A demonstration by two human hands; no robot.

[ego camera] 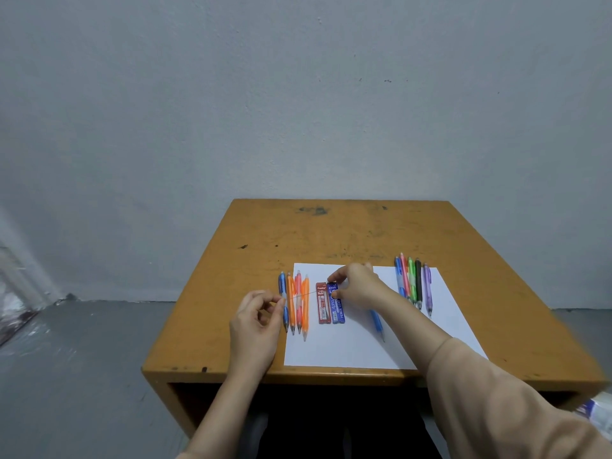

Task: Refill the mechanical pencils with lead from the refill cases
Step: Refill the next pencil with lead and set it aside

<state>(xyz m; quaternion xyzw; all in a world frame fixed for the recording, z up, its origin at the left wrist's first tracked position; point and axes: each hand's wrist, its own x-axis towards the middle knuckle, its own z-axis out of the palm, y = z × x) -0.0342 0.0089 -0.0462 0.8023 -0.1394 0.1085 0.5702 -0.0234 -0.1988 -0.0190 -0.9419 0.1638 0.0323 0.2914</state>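
Head cam, left hand [256, 321] pinching a thin lead [299, 294] over the pencils [306, 306], right hand [356, 286] pinching blue case [338, 309] (reads PENCIL LEAD) on paper [347, 349], red case [323, 306] beside it says 2B

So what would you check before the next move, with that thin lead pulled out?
1. Lead secured: the left hand pinches one end of the lead at its fingertips. Ok.
2. Lead unbroken: too thin to judge. Cannot tell.
3. Blue refill case closed again: the right hand pinches its top and hides it. Cannot tell.
4. A pencil in hand to take the lead: the blue pencil lies on the paper, partly under the right forearm, and neither hand holds it. Not ok.
5. That pencil's top end opened: hidden by the arm. Cannot tell.
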